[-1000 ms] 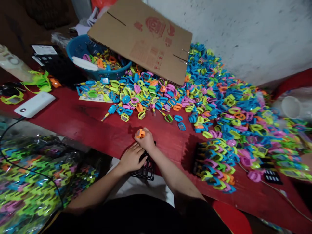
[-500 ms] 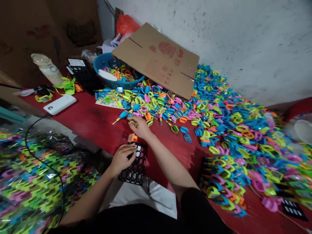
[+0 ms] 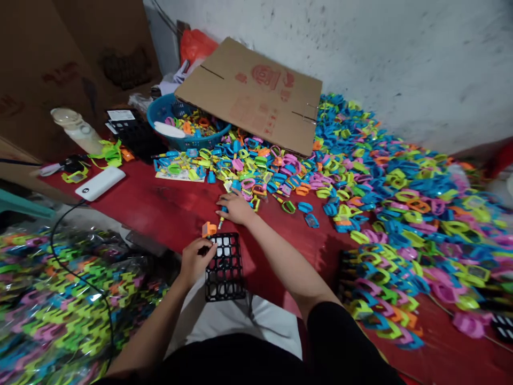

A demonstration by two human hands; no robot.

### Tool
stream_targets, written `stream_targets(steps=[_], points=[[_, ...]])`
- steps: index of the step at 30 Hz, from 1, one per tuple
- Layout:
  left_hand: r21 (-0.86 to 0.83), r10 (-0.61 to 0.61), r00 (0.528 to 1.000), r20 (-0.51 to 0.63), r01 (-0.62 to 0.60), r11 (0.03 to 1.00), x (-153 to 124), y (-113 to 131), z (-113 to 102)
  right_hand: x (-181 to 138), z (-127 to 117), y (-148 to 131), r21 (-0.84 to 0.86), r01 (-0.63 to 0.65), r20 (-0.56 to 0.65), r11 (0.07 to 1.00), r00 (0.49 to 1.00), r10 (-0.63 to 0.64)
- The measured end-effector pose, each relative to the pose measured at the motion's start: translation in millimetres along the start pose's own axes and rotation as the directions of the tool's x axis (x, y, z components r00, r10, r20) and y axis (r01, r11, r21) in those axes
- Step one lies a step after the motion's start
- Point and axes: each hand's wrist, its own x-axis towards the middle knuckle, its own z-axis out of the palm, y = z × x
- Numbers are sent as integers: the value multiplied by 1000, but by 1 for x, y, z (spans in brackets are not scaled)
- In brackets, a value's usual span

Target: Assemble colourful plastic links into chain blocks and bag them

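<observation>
Has the grid tray (image 3: 224, 271) at the near edge of the table (image 3: 160, 216), toy watches (image 3: 360, 176) heaped behind and to the right, a basket (image 3: 192, 142) at back left partly beneath a cardboard sheet (image 3: 252, 104), a power bank (image 3: 100, 183) farther left, a bottle (image 3: 82, 132) behind that.

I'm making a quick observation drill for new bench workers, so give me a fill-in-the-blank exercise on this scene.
1. The left hand touches a rack whose color is ____.
2. A blue piece is at the fingers of the ____ hand.
3. The loose piece just beyond the rack's far left corner is ____ in color.
4. Seen from the person's side, the white device lies to the ____ of the rack.

Missing words: black; right; orange; left.
</observation>
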Motion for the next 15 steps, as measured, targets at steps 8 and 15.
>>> stream_targets(steps=[8, 15], points=[[98, -48, 996, -70, 54, 994, 22, -2, 21, -109, -19, 1, 106, -186, -190, 977, 960, 203], [220, 67, 996, 55, -78, 972, 30, -4, 47, -155, 33, -40, 477, -569, -345, 669, 579, 739]])
